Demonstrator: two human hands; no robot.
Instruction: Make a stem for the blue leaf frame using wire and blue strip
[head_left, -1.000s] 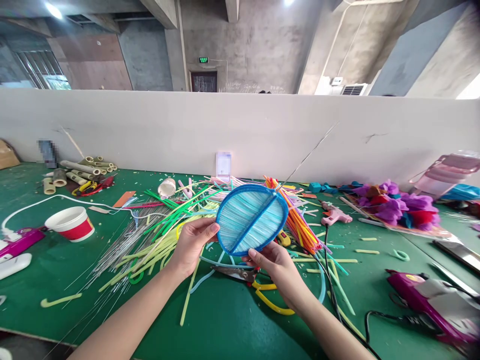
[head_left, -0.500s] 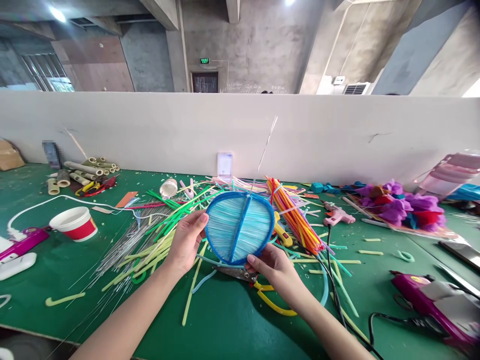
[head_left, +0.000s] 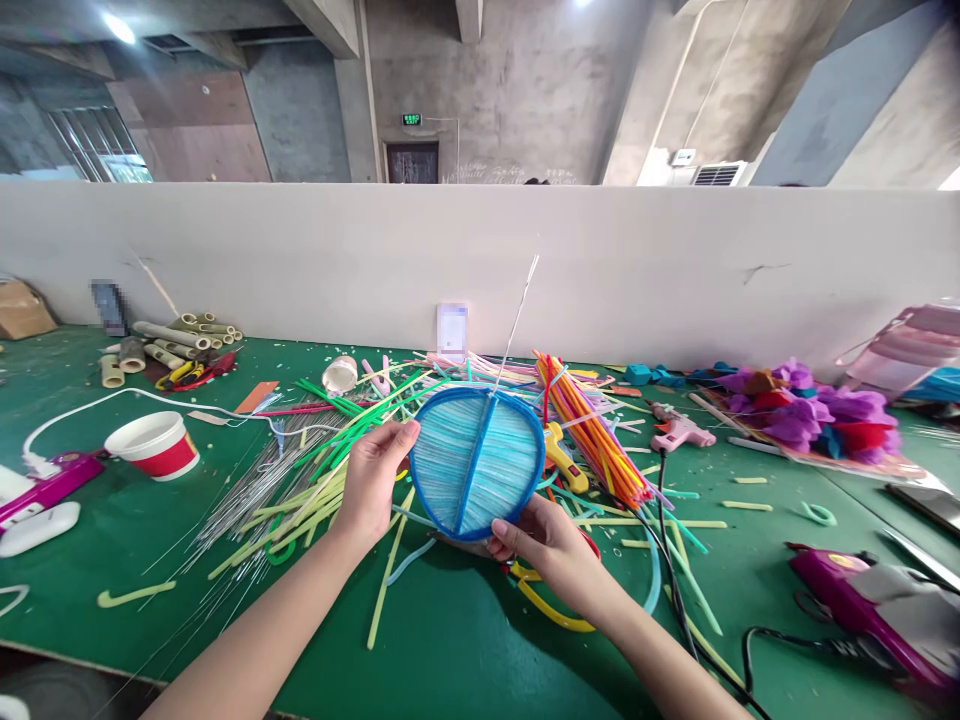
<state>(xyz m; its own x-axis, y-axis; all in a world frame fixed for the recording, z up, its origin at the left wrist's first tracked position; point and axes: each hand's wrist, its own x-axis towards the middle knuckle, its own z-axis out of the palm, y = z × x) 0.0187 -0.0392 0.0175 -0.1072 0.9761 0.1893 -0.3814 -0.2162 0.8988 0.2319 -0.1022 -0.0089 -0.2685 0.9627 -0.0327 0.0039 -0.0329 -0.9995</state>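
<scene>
Between my hands is a round blue pipe-cleaner leaf (head_left: 439,455), with a darker rim and midrib and a thin wire stem rising from its top. My left hand (head_left: 377,470) pinches its left edge between thumb and fingers. At the lower right edge, my right hand (head_left: 547,545) grips it, thumb in front and the other fingers partly hidden behind. Below the leaf lie scissors with yellow handles (head_left: 555,608), their blades mostly covered by the leaf and right hand. A light blue pipe cleaner (head_left: 411,562) lies just below it on the green table (head_left: 450,660).
Green and yellow pipe cleaners (head_left: 322,490) and thin wires (head_left: 244,510) spread at left. An orange bundle (head_left: 596,430), a pink glue gun (head_left: 681,430) and purple flowers (head_left: 799,410) lie right. A paper cup (head_left: 154,447) and power strips (head_left: 847,600) flank the work area.
The leaf has tipped slightly and shifted a little down and left, its wire stem now leaning lower. Both hands keep their hold on it.
</scene>
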